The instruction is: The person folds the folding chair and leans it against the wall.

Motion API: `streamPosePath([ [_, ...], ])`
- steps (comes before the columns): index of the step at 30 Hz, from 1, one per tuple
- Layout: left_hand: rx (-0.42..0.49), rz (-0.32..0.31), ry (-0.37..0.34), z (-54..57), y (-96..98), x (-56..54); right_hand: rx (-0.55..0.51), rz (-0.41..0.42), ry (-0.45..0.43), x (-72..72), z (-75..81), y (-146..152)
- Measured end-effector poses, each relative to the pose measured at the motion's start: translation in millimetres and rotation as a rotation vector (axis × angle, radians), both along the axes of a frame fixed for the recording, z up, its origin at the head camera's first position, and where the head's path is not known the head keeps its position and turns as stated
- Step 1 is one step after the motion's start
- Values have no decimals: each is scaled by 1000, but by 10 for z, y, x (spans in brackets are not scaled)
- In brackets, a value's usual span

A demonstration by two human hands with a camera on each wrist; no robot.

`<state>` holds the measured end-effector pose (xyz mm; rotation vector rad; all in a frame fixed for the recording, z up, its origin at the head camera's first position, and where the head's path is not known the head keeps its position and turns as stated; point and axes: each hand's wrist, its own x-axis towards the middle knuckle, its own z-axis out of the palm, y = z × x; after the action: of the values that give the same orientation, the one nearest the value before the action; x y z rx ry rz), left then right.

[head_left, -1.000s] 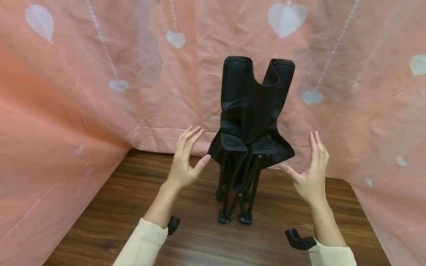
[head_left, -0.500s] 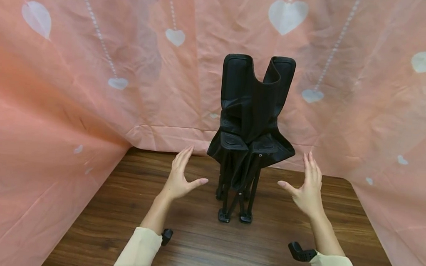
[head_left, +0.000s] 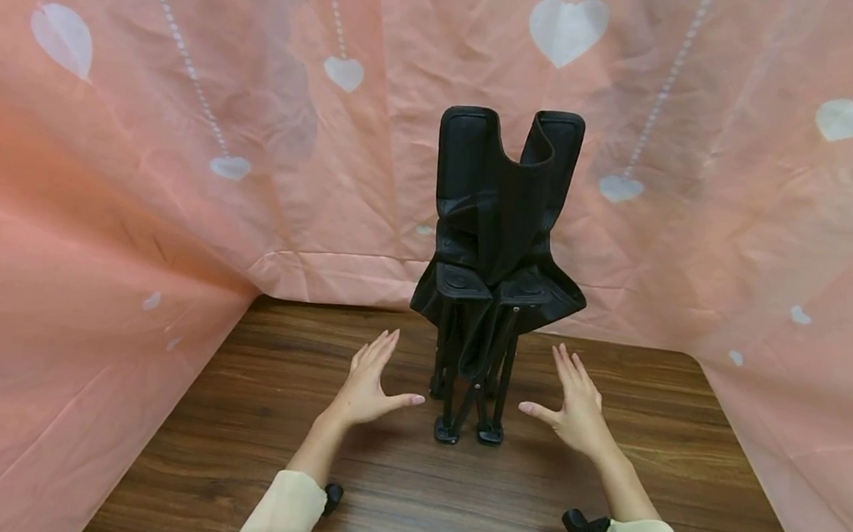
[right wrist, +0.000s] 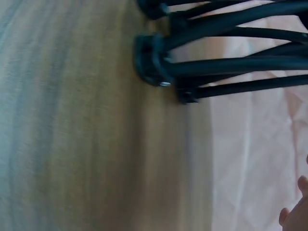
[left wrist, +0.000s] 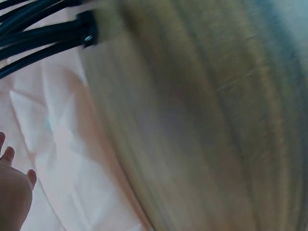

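Note:
A small black folding chair (head_left: 504, 230) stands upright, folded together, its fabric back and seat bunched above thin crossed legs. My left hand (head_left: 366, 391) hovers left of the legs, fingers straight and thumb spread toward them, holding nothing. On the other side, my right hand (head_left: 576, 411) mirrors it, with extended fingers and its thumb pointing at the legs. Neither hand touches the chair. Both wrist views show the dark leg tubes, with a foot (right wrist: 151, 60) clearest in the right wrist view; only part of the left hand (left wrist: 14, 192) appears in the left wrist view.
The chair stands on a brown wood-grain tabletop (head_left: 408, 498). Pink cloth (head_left: 344, 168) with white hearts hangs behind the table and along both sides. A black wrist mount (head_left: 585, 527) sticks out from the right sleeve.
Both hands have come down from beside the seat to the level of the legs and back toward me. They are now closer together. The chair stays where it was.

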<state>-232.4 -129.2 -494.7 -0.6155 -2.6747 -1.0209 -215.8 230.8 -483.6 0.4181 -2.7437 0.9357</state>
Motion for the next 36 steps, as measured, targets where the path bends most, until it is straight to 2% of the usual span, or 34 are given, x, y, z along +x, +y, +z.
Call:
streamPosePath([
  [9,-171,-23,-128,-271,176,84,49,65,-101,51,-289,-220],
  [18,-217,-75,-170,-376,411,117,85,89,-211,21,-472,-365],
  [27,-241,-36,-201,-467,574,99,94,92,-258,-59,-614,-453],
  [36,-243,4,-224,-580,639,86,129,88,-273,-70,-789,-517],
])
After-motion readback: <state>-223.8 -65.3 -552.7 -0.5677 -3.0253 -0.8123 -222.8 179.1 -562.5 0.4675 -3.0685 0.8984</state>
